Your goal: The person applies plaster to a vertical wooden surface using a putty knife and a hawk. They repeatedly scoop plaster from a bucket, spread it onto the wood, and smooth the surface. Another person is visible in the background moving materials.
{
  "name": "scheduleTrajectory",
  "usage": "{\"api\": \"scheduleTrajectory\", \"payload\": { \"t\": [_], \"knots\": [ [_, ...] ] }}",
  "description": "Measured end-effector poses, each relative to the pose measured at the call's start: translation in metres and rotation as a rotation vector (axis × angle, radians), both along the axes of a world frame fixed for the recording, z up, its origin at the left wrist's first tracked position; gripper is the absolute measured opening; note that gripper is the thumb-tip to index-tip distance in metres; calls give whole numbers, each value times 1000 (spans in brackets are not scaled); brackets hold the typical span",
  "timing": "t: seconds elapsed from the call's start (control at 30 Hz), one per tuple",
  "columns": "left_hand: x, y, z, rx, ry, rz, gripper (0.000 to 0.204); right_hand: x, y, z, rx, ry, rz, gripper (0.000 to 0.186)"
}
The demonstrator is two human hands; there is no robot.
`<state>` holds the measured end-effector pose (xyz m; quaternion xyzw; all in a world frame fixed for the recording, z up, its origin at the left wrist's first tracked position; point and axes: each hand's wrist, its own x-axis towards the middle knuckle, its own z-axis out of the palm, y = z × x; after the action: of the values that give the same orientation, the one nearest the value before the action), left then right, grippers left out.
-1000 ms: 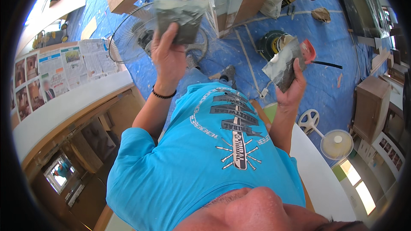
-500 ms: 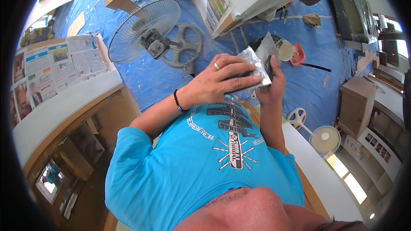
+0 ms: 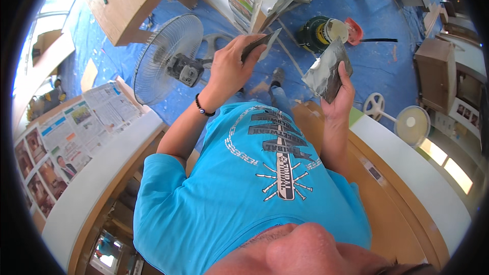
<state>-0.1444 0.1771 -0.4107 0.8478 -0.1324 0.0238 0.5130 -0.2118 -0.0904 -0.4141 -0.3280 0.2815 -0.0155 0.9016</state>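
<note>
My left hand (image 3: 230, 66) is closed round a thin flat metal putty spreader (image 3: 265, 45), held edge-up in front of the pale corner of a newspaper-covered panel (image 3: 245, 1). The spreader's far side is bright; the near side looks dark. My right hand (image 3: 342, 91) pinches a second, wider grey metal putty spreader (image 3: 326, 74) by its lower right edge, thumb on its face. Shiny and pale patches cover that face. The two spreaders are well apart. Beyond the right one stand a dark green pail (image 3: 311, 34) and an open tub (image 3: 336, 30) with pale stuff in it.
A standing fan (image 3: 170, 58) is just left of my left hand. A wooden bench (image 3: 125, 12) with tools stands behind it. A red scoop-like item (image 3: 354, 31) lies by the tub. Blue sheeting (image 3: 379, 63) covers the floor. A second fan (image 3: 411, 125) is at right.
My hands have parted: the left went up and left with its spreader, the right slightly right and down. The spreaders were close together before. The view has shifted, showing more of the pail.
</note>
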Motion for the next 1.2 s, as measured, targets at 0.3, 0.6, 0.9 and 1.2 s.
{"api": "scheduleTrajectory", "payload": {
  "t": [0.3, 0.6, 0.9, 1.2],
  "knots": [
    [10, -37, 32, 397, 88, 4, 21, 14, -48, -56, 231, -104, -82, 40],
    [49, -77, 9, 763, -206, 114, 18, 18, -90, -74, 311, -82, -70, 37],
    [62, -83, -1, 857, -273, 186, 18, 19, -119, -81, 329, -123, -62, 35],
    [57, -90, 16, 926, -401, 251, 17, 20, -116, -81, 309, -97, -66, 38]
  ]
}}
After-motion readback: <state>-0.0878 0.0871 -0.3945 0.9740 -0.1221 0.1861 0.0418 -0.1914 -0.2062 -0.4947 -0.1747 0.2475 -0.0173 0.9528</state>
